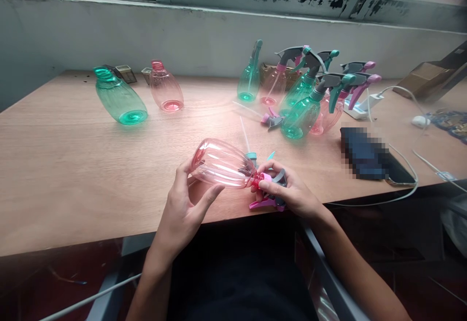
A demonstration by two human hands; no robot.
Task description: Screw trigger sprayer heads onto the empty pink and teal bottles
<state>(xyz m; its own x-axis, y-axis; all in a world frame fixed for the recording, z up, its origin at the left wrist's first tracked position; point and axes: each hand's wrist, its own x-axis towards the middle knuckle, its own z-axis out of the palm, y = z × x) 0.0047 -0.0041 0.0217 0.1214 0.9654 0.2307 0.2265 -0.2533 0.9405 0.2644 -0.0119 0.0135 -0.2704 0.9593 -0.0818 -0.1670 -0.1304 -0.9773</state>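
Beneath a peeling window frame, a wooden table (73,165) carries loose and finished spray bottles. At its near edge the left hand (186,204) cradles a pink bottle (222,163) lying on its side, fingers curled loosely around the base. The right hand (288,192) is clamped on a pink-and-grey trigger sprayer head (272,189) at the bottle's neck. A loose trigger head (272,120) lies farther back, beside the assembled bottles (302,112). With so light a hold, the bottle might twist or slip off the table edge, and the head could seat crooked on the threads.

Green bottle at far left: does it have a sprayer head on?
No. The green bottle has an open neck, no sprayer.
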